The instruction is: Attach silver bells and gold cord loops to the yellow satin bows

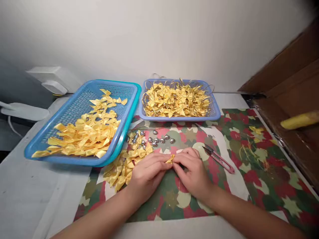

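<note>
Though its details are blurred, one bow [170, 159]: finger-pinched by left hand [149, 171] and right hand [192, 170], presumably for steadiness; bells [162, 140], loose, just beyond.

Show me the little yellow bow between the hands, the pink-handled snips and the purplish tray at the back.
Bow [170, 159], head view: its visible middle.
Pink-handled snips [215, 155], head view: handle, near the blades.
Purplish tray [179, 118], head view: front rim.

Our bare left forearm [107, 214] and right forearm [236, 209] enter from the lower corners and converge centrally. Our left hand [147, 171], back upward, holds its fingertips inward in a pinch; opposite, our right hand [193, 169] sets thumb and index fingertips close together, the remaining fingers curled.
</note>
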`<action>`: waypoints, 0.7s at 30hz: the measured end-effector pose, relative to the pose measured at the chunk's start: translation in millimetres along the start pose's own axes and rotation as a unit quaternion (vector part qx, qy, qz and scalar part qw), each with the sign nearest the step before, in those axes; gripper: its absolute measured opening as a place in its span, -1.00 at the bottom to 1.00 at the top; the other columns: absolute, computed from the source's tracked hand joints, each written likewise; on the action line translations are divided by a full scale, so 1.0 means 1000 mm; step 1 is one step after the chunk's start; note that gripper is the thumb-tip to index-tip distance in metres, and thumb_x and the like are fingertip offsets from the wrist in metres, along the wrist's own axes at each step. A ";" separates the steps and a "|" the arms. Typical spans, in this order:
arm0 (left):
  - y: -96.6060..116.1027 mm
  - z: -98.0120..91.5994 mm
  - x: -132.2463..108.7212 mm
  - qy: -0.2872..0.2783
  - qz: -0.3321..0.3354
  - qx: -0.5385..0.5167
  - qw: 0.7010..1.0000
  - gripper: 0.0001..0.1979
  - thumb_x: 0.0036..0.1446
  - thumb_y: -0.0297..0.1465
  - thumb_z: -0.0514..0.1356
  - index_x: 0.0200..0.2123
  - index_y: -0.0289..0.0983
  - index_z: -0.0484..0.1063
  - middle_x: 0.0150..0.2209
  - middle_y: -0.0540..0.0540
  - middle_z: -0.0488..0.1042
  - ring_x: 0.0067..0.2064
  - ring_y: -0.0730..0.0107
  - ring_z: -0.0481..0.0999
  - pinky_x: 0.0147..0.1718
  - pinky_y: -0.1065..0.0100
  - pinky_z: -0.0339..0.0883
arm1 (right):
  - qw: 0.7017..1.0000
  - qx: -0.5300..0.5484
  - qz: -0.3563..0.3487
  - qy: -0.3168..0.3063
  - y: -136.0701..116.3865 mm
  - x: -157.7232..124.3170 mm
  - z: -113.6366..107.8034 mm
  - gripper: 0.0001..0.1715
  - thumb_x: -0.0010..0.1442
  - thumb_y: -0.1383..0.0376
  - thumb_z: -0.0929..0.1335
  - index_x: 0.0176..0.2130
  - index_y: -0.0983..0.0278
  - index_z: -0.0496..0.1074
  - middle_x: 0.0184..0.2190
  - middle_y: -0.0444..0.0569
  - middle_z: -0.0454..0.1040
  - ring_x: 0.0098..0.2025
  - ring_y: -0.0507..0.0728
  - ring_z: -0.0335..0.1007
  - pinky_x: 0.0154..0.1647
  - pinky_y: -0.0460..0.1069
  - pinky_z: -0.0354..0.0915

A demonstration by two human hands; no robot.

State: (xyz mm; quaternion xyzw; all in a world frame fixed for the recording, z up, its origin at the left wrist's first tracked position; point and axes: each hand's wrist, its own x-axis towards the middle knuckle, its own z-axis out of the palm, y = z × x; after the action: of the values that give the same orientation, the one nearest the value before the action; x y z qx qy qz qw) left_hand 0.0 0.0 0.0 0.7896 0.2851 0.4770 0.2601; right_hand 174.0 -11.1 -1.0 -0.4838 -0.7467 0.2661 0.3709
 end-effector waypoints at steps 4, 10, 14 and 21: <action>0.003 0.000 -0.002 0.065 -0.202 -0.060 0.975 -0.84 0.09 -0.62 0.24 -0.39 -0.24 0.50 -0.39 -0.02 0.60 -0.31 0.43 0.60 -0.25 0.44 0.47 | 1.000 0.008 -0.004 -0.010 -0.001 -0.003 -0.002 -0.83 0.23 0.47 0.30 -0.35 0.24 0.38 -0.47 -0.14 0.44 -0.32 0.08 0.25 -0.21 0.04 0.11; 0.011 0.004 0.006 0.101 -0.440 -0.312 0.836 -0.83 0.13 -0.39 0.27 -0.36 -0.23 0.29 -0.47 0.03 0.57 -0.39 0.42 0.59 -0.31 0.43 0.45 | 0.996 0.078 -0.017 0.030 -0.006 0.000 -0.008 -0.81 0.25 0.46 0.24 -0.36 0.24 0.34 -0.43 -0.10 0.39 -0.26 0.09 0.28 -0.21 0.02 0.18; 0.015 0.005 0.009 0.080 -0.444 -0.348 0.822 -0.85 0.16 -0.35 0.26 -0.34 -0.23 0.32 -0.43 0.03 0.55 -0.36 0.48 0.55 -0.30 0.47 0.42 | 0.987 0.156 0.028 0.031 -0.008 0.002 -0.012 -0.84 0.25 0.40 0.29 -0.35 0.22 0.43 -0.15 -0.03 0.45 -0.02 0.12 0.34 -0.02 0.04 0.25; 0.007 0.004 0.007 0.135 -0.432 -0.276 0.848 -0.88 0.07 -0.36 0.33 -0.37 -0.24 0.44 -0.39 0.05 0.45 -0.34 0.56 0.44 -0.36 0.59 0.35 | 0.976 0.196 0.059 0.073 -0.011 0.002 -0.015 -0.85 0.27 0.39 0.30 -0.30 0.20 0.45 -0.20 -0.06 0.48 -0.09 0.08 0.42 -0.07 -0.01 0.33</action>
State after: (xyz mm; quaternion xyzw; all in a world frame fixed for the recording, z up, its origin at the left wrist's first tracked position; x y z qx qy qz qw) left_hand 7.6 0.0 7.3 0.4105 0.4863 0.4776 0.6057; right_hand 179.6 -12.4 16.5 -0.4632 -0.6209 0.3924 0.4959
